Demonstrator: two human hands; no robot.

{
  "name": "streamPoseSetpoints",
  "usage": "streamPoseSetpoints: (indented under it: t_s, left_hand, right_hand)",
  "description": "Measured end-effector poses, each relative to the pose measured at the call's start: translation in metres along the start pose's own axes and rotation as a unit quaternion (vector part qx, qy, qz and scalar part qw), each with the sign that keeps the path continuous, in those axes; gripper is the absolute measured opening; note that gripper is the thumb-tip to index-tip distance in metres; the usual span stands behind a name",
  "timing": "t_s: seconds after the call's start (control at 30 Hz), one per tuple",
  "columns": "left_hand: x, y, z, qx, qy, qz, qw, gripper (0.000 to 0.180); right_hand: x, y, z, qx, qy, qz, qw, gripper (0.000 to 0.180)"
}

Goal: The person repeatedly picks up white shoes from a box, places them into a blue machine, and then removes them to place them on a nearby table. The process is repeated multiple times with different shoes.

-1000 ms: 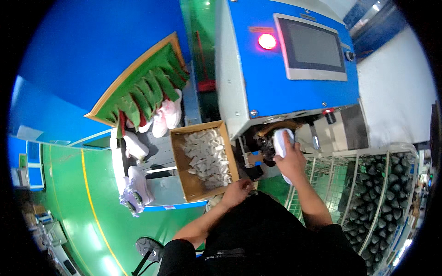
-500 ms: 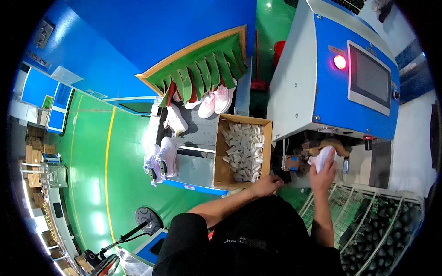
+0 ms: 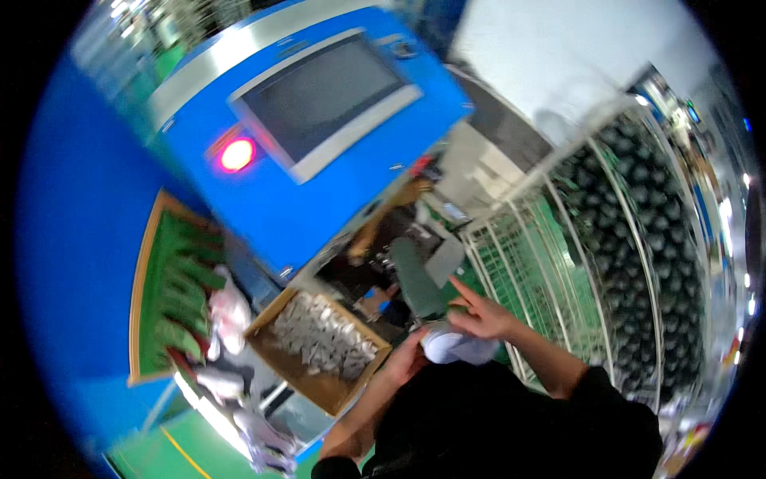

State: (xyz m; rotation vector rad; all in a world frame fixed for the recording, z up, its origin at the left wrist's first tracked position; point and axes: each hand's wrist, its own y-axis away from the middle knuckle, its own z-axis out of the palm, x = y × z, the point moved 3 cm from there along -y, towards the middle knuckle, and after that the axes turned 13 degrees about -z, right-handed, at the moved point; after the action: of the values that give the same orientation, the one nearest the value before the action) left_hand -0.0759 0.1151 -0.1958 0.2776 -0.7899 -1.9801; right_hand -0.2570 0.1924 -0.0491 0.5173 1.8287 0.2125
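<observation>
Close to my body, a white shoe (image 3: 459, 346) sits between my two hands, blurred by motion. Fingers of my left hand (image 3: 405, 361) are closed on its left side. My right hand (image 3: 483, 316) grips its upper right edge, with the index finger stretched out. Just beyond the shoe is a dark green shoe last (image 3: 416, 279); whether it is still inside the shoe or apart from it I cannot tell. Ahead of it lies the dark opening under the blue and white machine (image 3: 319, 215).
A cardboard box (image 3: 363, 395) of small white pieces stands left of my hands. White wire racking (image 3: 550, 299) on the right holds many dark lasts (image 3: 638, 231). Pale shoes (image 3: 231, 311) lie by a green strip curtain (image 3: 182, 295) at far left. A red lamp (image 3: 237, 155) glows on the machine.
My view has swung to the right. The right hand has brought the shoe from the machine's opening toward my body, and the left hand has joined it there. The dark green last now shows.
</observation>
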Motion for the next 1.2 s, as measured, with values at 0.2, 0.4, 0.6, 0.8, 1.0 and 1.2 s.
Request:
streamPoseSetpoints:
  t_s: [0.2, 0.4, 0.6, 0.8, 1.0, 1.2]
  left_hand:
    - [-0.007, 0.01, -0.01, 0.104, 0.043, 0.035, 0.993, 0.049]
    - [0.004, 0.031, 0.005, 0.085, -0.014, 0.136, 0.987, 0.069]
    - [-0.022, -0.016, 0.02, 0.185, -0.016, 0.147, 0.972, 0.059]
    - [-0.049, -0.038, 0.032, 0.364, -0.108, 0.146, 0.913, 0.047]
    - [-0.046, -0.058, 0.096, 0.424, -0.169, 0.041, 0.889, 0.047]
    - [-0.039, -0.077, 0.142, 0.477, -0.246, -0.007, 0.844, 0.037]
  right_hand:
    - [0.044, -0.093, 0.049, 0.166, -0.551, -0.025, 0.817, 0.089]
    - [0.057, 0.006, -0.037, -0.015, -0.097, -0.218, 0.971, 0.097]
    - [0.278, 0.127, -0.112, 0.274, 0.189, 0.083, 0.939, 0.075]
    - [0.525, 0.27, -0.205, 0.516, 0.406, 0.341, 0.673, 0.047]
    - [0.647, 0.295, -0.256, 0.504, 0.418, 0.464, 0.596, 0.034]
    - [0.683, 0.254, -0.258, 0.475, 0.386, 0.516, 0.6, 0.023]
